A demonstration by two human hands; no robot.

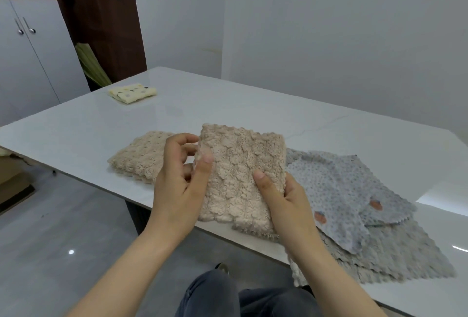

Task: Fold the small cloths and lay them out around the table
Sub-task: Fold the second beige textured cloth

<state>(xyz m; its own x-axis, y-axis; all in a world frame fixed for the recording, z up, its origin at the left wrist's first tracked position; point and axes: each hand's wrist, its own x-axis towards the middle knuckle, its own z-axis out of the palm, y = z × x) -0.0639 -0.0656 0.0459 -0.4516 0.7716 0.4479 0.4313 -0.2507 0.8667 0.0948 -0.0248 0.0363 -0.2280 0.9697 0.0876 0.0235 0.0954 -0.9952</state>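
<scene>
Both hands, left hand [177,180] and right hand [283,197], pinch the folded beige cloth [240,177]; soft, light, floppy, best held by 2 opposite edges

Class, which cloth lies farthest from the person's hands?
The pale yellow spotted cloth, alone on the table's far left; the held beige cloth, folded beige cloth and grey cloths are nearer.

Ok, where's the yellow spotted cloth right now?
In the head view, the yellow spotted cloth lies folded on the table near its far left corner, alone, well beyond the beige cloth lying at the near edge.
</scene>
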